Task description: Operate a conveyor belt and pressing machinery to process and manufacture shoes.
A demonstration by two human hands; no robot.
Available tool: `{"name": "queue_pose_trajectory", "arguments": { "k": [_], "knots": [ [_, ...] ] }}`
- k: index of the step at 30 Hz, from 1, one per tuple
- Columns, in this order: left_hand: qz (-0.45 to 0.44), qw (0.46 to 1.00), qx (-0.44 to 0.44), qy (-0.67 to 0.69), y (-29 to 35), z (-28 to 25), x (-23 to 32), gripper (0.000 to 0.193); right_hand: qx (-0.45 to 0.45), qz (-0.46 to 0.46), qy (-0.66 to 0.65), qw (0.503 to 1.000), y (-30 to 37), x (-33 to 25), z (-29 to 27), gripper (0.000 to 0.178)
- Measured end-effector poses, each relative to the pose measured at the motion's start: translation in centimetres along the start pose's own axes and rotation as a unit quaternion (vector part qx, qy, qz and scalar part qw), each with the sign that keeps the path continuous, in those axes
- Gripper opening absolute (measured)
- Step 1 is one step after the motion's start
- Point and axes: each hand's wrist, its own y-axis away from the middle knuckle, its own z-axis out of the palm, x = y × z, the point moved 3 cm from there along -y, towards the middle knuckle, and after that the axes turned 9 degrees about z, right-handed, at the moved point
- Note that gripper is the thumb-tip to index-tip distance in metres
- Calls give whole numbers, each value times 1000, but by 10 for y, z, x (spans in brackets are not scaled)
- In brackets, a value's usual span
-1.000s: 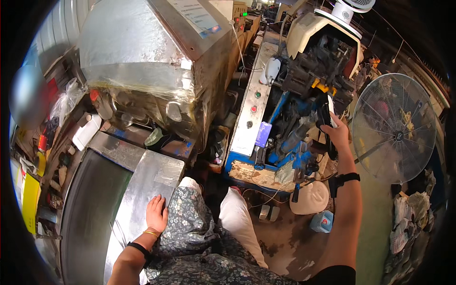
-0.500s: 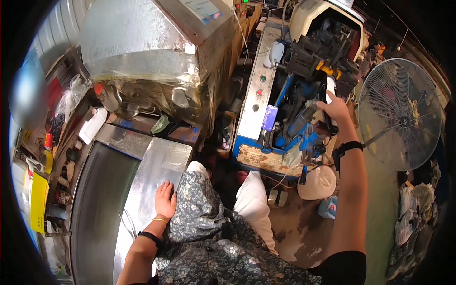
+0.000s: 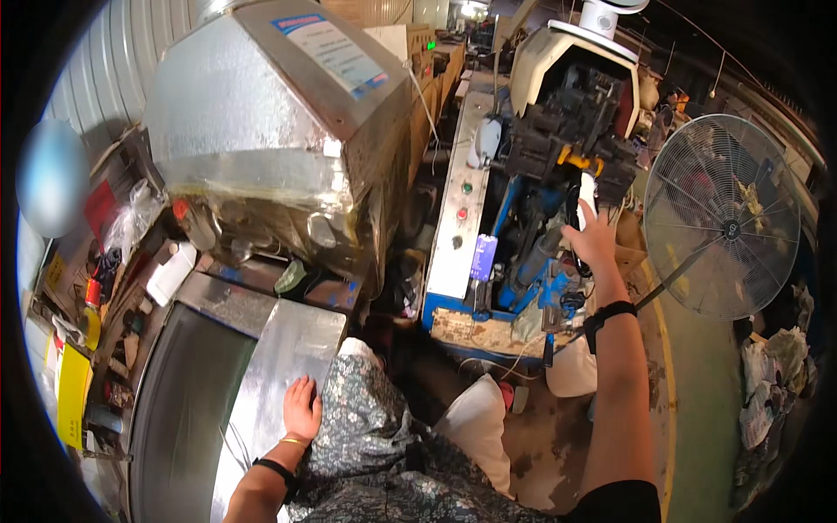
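Note:
My left hand (image 3: 302,410) lies flat, fingers stretched, on a shiny metal panel (image 3: 301,336) beside a dark curved belt (image 3: 187,375). My right arm reaches forward to a blue-framed machine (image 3: 497,315). There my right hand (image 3: 595,240) is at the near end of a long white piece with dark edges (image 3: 587,189). Its thumb points left and its fingers are spread toward the piece; whether they press on it is hard to make out. A yellow part (image 3: 577,159) and the black machine head (image 3: 575,122) are just beyond.
A large caged fan (image 3: 728,218) stands at the right. A metal hood (image 3: 244,96) rises at the far left. The machine's white panel (image 3: 453,209) carries green and red buttons. A pale container (image 3: 574,368) sits on the floor near my legs; crumpled material (image 3: 772,383) lies far right.
My view has shifted, and the machine and fan now appear further left. My right hand stays by the white piece, and my left hand remains on the panel. My right leg has moved.

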Motion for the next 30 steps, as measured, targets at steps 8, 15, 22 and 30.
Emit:
{"name": "queue_pose_trajectory", "arguments": {
  "k": [8, 15, 22, 30],
  "knots": [
    [-8, 1000, -14, -15, -5, -2, 3, 44, -47, 40, -7, 998, -46, -25, -13, 82],
    [-10, 999, -19, -24, -11, -6, 7, 42, -53, 30, 14, 998, -71, -43, -13, 83],
    [0, 999, -23, -24, -9, -1, 5, 42, -38, 17, 3, 999, -78, -46, -29, 81],
    [-8, 999, -28, -19, -9, -4, 7, 44, -13, -3, 5, 1000, -84, -40, -29, 82]
  ]
}}
